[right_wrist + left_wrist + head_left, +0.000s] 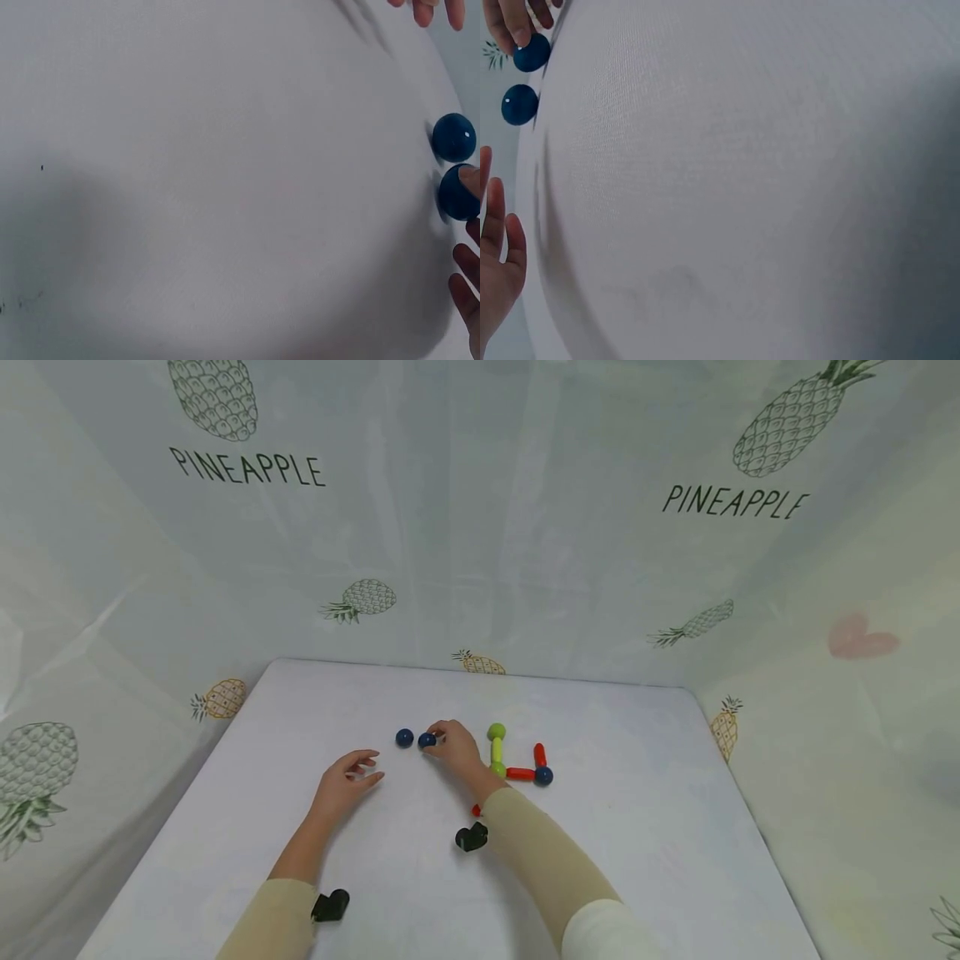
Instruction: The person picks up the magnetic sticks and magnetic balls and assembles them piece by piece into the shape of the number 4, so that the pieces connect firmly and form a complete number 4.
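My right hand (454, 748) pinches a dark blue ball (427, 740) between thumb and fingers, low over the white table. Just left of it sits a second blue ball (404, 738), untouched. In the right wrist view the gripped ball (457, 196) is partly covered by the thumb, with the other ball (454, 138) close beside it. My left hand (346, 783) is held nearer to me on the left, fingers loosely bent and holding nothing. The left wrist view shows part of that hand (496, 255) below the two balls.
Right of my right hand lies a joined shape: a green ball (497, 731), a lime rod (497, 750), a second green ball, a red rod (521, 774), a blue ball (543, 776) and another red rod (540, 754). A red piece (476, 810) peeks out beside the right forearm.
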Demonstrator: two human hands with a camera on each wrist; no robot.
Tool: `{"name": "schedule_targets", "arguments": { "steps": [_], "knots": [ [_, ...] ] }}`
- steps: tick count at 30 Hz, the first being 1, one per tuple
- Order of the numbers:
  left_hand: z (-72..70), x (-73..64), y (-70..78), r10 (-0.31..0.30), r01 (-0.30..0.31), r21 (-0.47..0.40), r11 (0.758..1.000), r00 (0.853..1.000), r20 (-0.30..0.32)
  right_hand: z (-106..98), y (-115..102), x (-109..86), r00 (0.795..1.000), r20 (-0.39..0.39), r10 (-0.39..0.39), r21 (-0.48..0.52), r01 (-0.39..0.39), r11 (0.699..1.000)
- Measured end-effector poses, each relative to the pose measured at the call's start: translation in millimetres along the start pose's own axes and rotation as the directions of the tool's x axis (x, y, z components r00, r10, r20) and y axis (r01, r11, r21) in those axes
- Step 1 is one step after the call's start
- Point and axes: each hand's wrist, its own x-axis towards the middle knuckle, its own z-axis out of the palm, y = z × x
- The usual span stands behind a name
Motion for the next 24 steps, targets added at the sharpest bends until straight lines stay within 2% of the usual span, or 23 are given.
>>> {"name": "schedule_targets", "arguments": {
  "steps": [10, 17, 24],
  "knots": [
    [-1.5, -2.7, 0.7, 0.002, -0.002, -0.007, 1.000, 1.000, -0.021, 2.4, -4.6, -1.8, 1.000, 0.009, 0.027, -0.001, -0.027, 1.000],
    [1.6, -2.9, 7.5, 0.006, -0.007, -0.042, 0.999, 1.000, -0.021, -2.3, -8.6, -9.5, 0.999, 0.008, 0.053, -0.026, -0.052, 0.998],
    [5.5, -1.6, 12.9, 0.019, -0.019, -0.054, 0.998, 1.000, -0.011, -7.5, -5.6, -18.0, 0.999, 0.006, 0.054, 0.008, -0.054, 0.999]
  ]
}}
